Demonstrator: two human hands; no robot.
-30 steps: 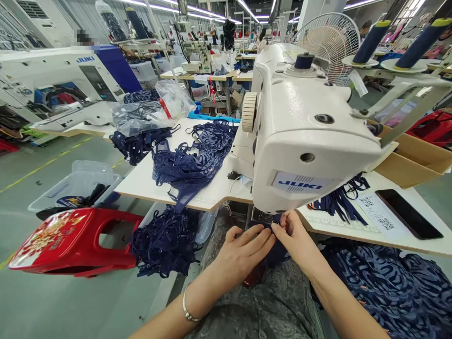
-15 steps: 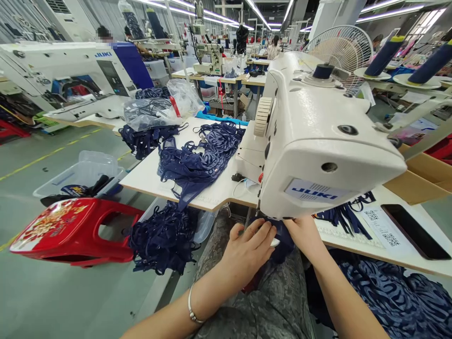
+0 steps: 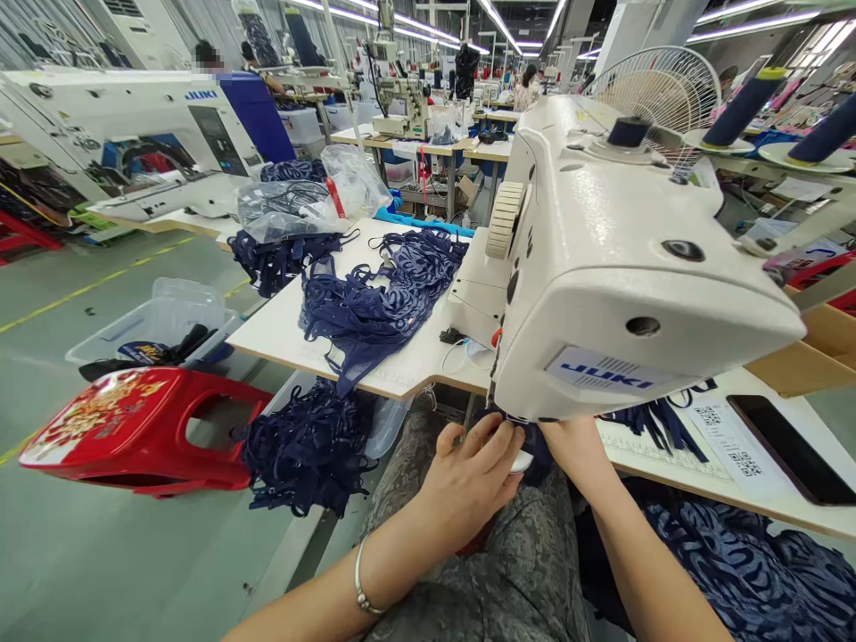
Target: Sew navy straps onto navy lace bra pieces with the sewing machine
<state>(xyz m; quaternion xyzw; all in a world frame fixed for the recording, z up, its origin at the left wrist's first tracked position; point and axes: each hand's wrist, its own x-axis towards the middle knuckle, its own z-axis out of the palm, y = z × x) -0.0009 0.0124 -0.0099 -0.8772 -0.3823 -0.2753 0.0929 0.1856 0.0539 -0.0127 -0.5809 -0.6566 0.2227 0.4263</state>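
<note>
At the needle end of the white JUKI sewing machine (image 3: 642, 294), my left hand (image 3: 465, 486) bends its fingers over dark navy fabric (image 3: 537, 456), pressing and gripping it. A small white rounded piece (image 3: 522, 461) shows beneath those fingers; its kind is unclear. On the other side of the fabric is my right hand (image 3: 576, 446), touching its edge, with its fingertips hidden under the machine head. Part of the fabric hangs down over my lap. Left of the machine, navy strappy garments with patterned cups (image 3: 381, 299) lie heaped on the white table (image 3: 281, 343).
A red plastic stool (image 3: 134, 428) and a pile of navy straps (image 3: 304, 450) are at lower left. On the right are a phone (image 3: 789, 450), a printed sheet (image 3: 736, 446), a cardboard box (image 3: 795, 357) and patterned navy fabric (image 3: 749, 562). Thread cones (image 3: 745, 107) stand behind.
The view has shifted slightly, so the machine appears a little farther right and lower. Both hands stay at the fabric under the machine head, with little visible movement.
</note>
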